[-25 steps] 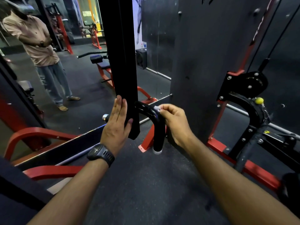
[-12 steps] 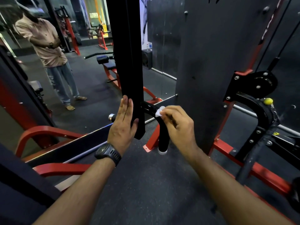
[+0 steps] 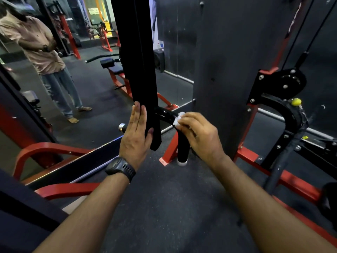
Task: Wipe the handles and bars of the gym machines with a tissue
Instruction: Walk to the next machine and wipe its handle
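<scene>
My left hand [image 3: 135,136] lies flat against the black post [image 3: 135,52] in front of me. The fingers are straight and close together, pointing up its near face, and the thumb rests on the post's lower edge. It grips nothing. A dark watch [image 3: 120,168] sits on that wrist.

My right hand [image 3: 198,136] has its fingers curled and pinches the tissue [image 3: 177,118], a small white wad that sticks out past my fingertips. The tissue is pressed onto the top of the bend in the handle [image 3: 165,115], just to the right of the post. The handle is a glossy black tube that comes out from behind the post, curves over and drops straight down to a white end cap [image 3: 182,163] just above the floor [image 3: 164,207]. My palm covers part of the downward stretch, so I cannot tell whether my lower fingers wrap it or only lie alongside.

A chrome bar end [image 3: 122,127] pokes out just left of my left hand. Right of my right hand stands a broad dark grey panel [image 3: 228,61], and beyond it a black pulley [image 3: 286,83] with a yellow knob [image 3: 295,102] below it and cables running upward. Red frame rails [image 3: 291,178] run along the dark floor there, and curved red bars [image 3: 51,148] sit low on my left. Far left a person [image 3: 42,50] in a pale shirt and jeans stands with arms folded, and a padded bench [image 3: 113,67] stands behind the post.
</scene>
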